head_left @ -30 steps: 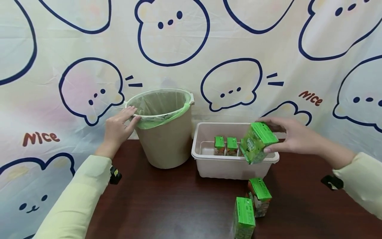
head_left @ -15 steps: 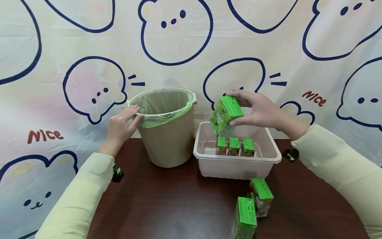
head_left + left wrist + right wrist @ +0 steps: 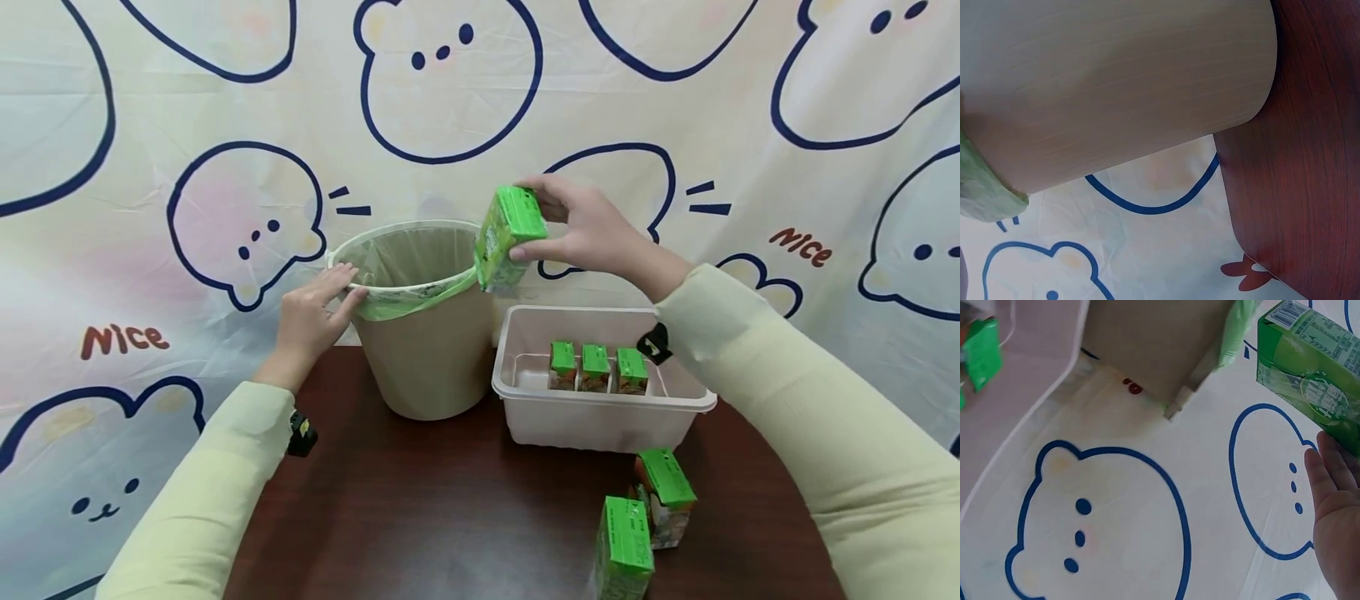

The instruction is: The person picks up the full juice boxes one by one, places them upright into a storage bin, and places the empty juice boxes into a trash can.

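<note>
My left hand holds the near-left rim of a beige trash can, fingers over the edge and thumb at the front. A pale green bag lines the can and folds over its rim. Raised near the can's right rim is a green printed box, pinched between the thumb and fingers of my right hand. In the right wrist view, the green box shows a barcode and a white label. Part of the right hand shows below it; the left wrist view shows mostly the can's wall.
A pale plastic bin right of the can holds three small green-topped boxes in a row. Two more green-topped boxes, one nearer and one behind, stand on the dark wooden table. A cartoon-printed cloth hangs behind.
My right hand has lifted the green box from over the plastic bin and carried it left and up to the trash can's right rim. The left hand keeps its place on the rim.
</note>
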